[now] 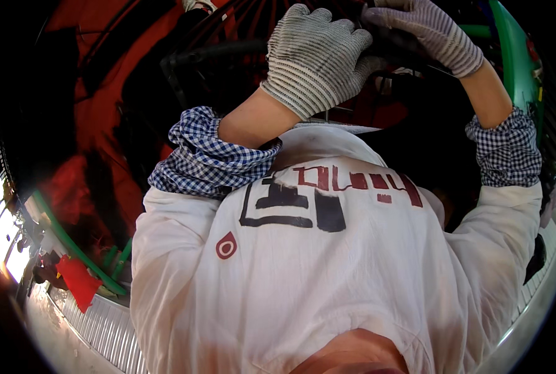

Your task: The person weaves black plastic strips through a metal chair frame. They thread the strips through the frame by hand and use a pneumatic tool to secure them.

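Note:
My left hand [315, 56], in a striped grey-and-white knitted glove, is at the top centre with its back showing. Its fingers are bent, and the thumb reaches to the right. My right hand [422, 32], in a similar glove, is cut by the upper edge, with its fingers curled toward the left one. Between both hands is a dark thing [395, 45], too shadowed to name. Both hands seem closed at it, but what the fingertips grip is hidden. Beside my left wrist runs a black bar [218, 51].
Thin dark rods [253, 17] fan out above the bar. Red material [100, 134] lies in shadow at left. A green curved frame [516, 59] bends along the right, another green curved rail [72, 240] along the lower left. A red cloth [78, 283] hangs near a ribbed pale surface [106, 327].

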The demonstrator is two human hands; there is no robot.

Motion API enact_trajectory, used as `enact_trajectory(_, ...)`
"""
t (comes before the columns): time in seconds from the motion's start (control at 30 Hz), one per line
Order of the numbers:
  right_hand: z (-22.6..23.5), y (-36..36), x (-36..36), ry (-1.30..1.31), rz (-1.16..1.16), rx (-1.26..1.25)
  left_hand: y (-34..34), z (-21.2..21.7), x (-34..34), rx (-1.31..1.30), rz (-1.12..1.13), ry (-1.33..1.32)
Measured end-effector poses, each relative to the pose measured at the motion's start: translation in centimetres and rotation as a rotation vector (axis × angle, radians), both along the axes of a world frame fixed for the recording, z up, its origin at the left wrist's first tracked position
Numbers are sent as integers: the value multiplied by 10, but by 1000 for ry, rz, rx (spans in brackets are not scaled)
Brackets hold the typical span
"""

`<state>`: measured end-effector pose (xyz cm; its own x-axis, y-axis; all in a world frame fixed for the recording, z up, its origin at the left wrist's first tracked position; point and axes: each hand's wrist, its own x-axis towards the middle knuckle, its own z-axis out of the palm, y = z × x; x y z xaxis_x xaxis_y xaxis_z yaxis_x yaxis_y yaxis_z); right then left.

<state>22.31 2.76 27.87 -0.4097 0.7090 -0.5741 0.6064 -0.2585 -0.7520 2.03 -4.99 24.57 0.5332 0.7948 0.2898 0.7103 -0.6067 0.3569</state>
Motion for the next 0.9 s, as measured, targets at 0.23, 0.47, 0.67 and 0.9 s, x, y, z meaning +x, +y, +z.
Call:
enact_trajectory(0.23, -35, 15, 0, 34, 118, 150, 4, -4, 8, 10, 51, -36)
enact_trajectory(0.47, -55, 27, 20, -4, 168, 82, 6, -3, 19, -36, 140, -82)
enact_trajectory(0.67, -43, 36, 17, -205, 284, 53, 14, -15, 25, 203, 25, -16)
enact_trajectory(0.9, -31, 24, 52, -71, 51, 873, 20, -15, 38, 66, 28, -29)
